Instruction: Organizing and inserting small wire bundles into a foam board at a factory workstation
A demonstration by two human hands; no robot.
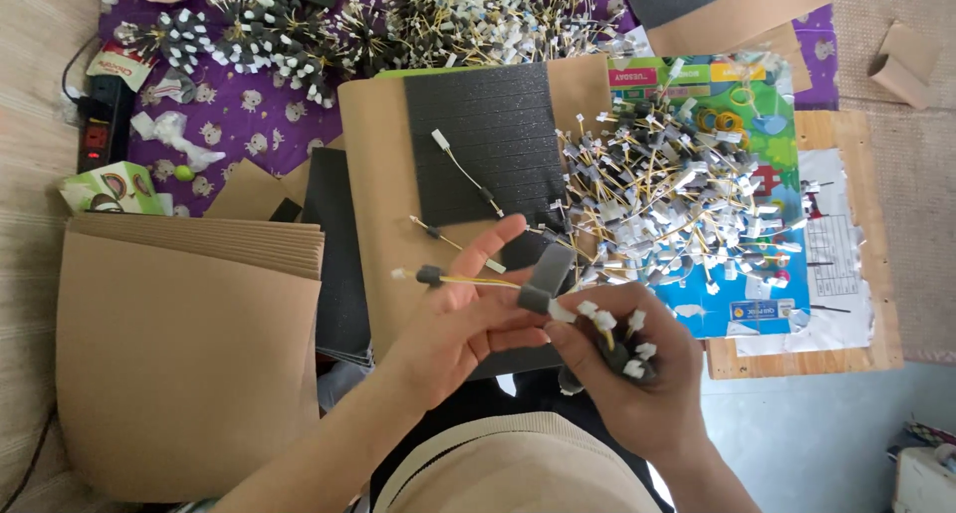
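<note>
Grey foam strip [546, 277] pinched in the left hand [468, 319]'s grip; right hand [622, 364] clasps bundled wire connectors [619, 339].

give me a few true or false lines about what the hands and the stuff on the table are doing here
1. The left hand holds a yellow wire with a small dark strip of foam. True.
2. The right hand is empty. False: it grips a bundle of white-tipped wires.
3. A loose pile of wire pieces lies right of the black foam sheet. True.
4. The stack of brown cardboard sheets sits on the right side of the view. False: it is on the left.
5. The cloth at the top left is plain green. False: it is purple with small pale figures.
</note>
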